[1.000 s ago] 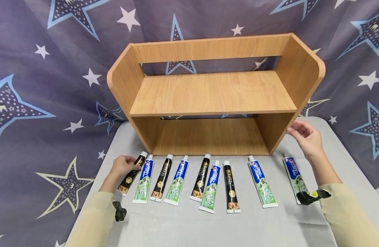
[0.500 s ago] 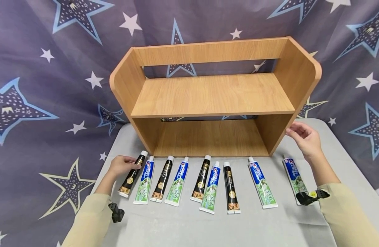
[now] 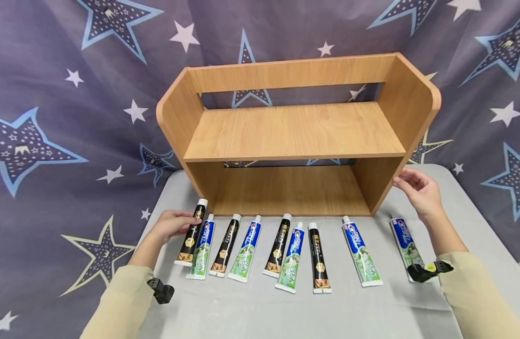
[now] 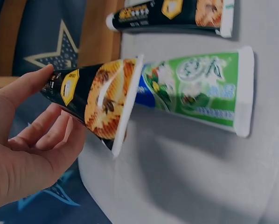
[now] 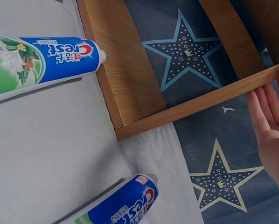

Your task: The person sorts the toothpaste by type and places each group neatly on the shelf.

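My left hand (image 3: 171, 225) pinches a black toothpaste tube (image 3: 189, 246) between thumb and fingers at the far left. In the left wrist view that black tube (image 4: 95, 95) is tilted and lifted off the table, its flat end toward the camera. It partly overlaps a blue-and-green toothpaste tube (image 3: 199, 264) lying beneath. At the right, my right hand (image 3: 423, 194) holds the side panel's front edge of a two-tier wooden shelf (image 3: 293, 134). The right wrist view has the fingers (image 5: 265, 109) along the panel's outer face, with the thumb mostly cut off by the frame.
Several black and blue-and-green tubes lie in a row before the shelf, among them a black tube (image 3: 319, 259) near the middle and a blue-and-green tube (image 3: 405, 242) by the right forearm. A grey cloth (image 3: 260, 313) covers the table. A star-patterned curtain (image 3: 94, 188) hangs behind.
The left hand has raised the black tube from the table and brought it slightly right, over the neighbouring blue-and-green tube. My right hand stays on the shelf's side.
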`<state>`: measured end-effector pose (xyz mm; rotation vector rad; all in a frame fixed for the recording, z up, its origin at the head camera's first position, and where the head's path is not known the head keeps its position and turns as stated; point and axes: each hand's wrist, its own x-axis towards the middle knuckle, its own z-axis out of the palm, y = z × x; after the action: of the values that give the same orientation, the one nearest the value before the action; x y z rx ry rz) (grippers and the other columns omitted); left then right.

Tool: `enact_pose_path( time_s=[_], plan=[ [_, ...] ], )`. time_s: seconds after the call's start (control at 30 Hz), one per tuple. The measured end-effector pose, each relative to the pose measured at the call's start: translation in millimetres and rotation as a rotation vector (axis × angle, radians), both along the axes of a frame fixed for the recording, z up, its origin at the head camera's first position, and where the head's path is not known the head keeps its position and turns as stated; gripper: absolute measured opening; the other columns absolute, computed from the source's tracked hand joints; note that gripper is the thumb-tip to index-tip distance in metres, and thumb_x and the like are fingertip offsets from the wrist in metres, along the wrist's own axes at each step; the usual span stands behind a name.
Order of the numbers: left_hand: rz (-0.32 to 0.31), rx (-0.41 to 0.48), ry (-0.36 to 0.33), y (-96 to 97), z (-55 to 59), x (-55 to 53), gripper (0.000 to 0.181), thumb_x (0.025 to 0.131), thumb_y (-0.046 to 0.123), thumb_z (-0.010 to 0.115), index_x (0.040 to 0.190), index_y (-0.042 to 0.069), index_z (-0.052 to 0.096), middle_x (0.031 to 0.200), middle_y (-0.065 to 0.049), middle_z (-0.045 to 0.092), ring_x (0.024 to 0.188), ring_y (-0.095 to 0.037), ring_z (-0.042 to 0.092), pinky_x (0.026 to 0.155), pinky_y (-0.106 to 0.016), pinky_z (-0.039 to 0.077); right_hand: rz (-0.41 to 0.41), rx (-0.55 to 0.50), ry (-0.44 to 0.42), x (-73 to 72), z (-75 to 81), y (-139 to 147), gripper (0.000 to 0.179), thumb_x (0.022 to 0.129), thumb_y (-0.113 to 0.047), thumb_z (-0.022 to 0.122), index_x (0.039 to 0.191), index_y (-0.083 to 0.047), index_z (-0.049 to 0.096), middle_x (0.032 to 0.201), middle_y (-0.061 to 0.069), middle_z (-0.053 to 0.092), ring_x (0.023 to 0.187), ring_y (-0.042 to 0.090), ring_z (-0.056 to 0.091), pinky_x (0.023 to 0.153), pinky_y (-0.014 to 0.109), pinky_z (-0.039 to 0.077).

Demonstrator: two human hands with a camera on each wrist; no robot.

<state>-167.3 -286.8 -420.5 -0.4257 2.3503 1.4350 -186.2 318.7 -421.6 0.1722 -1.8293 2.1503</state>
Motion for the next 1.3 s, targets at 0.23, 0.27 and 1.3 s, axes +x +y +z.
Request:
enact_pose_path(
  time_s=[0.23, 0.27, 1.3],
  plan=[
    [-0.009, 0.085, -0.046, 18.2, 19.3, 0.2, 0.062, 0.083, 0.023, 0.074, 0.131, -0.006, 0.049, 0.081, 0.01, 0.067, 0.077, -0.003, 0.066, 0.078, -0.022, 0.059, 0.003, 0.008, -0.012, 0.3, -1.1, 1, 0.03, 0.084, 0.011, 0.063, 0.096, -0.016, 0.069, 0.083, -0.011, 0.071, 0.075, -0.001, 0.066, 0.068, 0.009, 0.056],
    [-0.007, 0.095, -0.053, 20.7, 22.5, 0.0, 0.061, 0.083, 0.023, 0.074, 0.131, -0.006, 0.049, 0.08, 0.011, 0.067, 0.077, -0.002, 0.066, 0.077, -0.021, 0.059, 0.006, 0.005, -0.011, 0.0, -1.2, 2, 0.03, 0.084, 0.011, 0.063, 0.096, -0.016, 0.069, 0.083, -0.011, 0.071, 0.075, 0.0, 0.066, 0.068, 0.009, 0.056],
    [-0.153, 0.234, -0.122, 87.8, 111.1, 10.7, 0.033, 0.086, 0.015, 0.067, 0.112, 0.004, 0.049, 0.06, 0.012, 0.054, 0.055, 0.0, 0.049, 0.054, -0.014, 0.049, 0.054, -0.109, 0.021, 1.5, 0.4, -2, 0.03, 0.084, 0.014, 0.06, 0.096, -0.011, 0.07, 0.084, -0.006, 0.072, 0.076, 0.002, 0.067, 0.069, 0.013, 0.058]
  ],
)
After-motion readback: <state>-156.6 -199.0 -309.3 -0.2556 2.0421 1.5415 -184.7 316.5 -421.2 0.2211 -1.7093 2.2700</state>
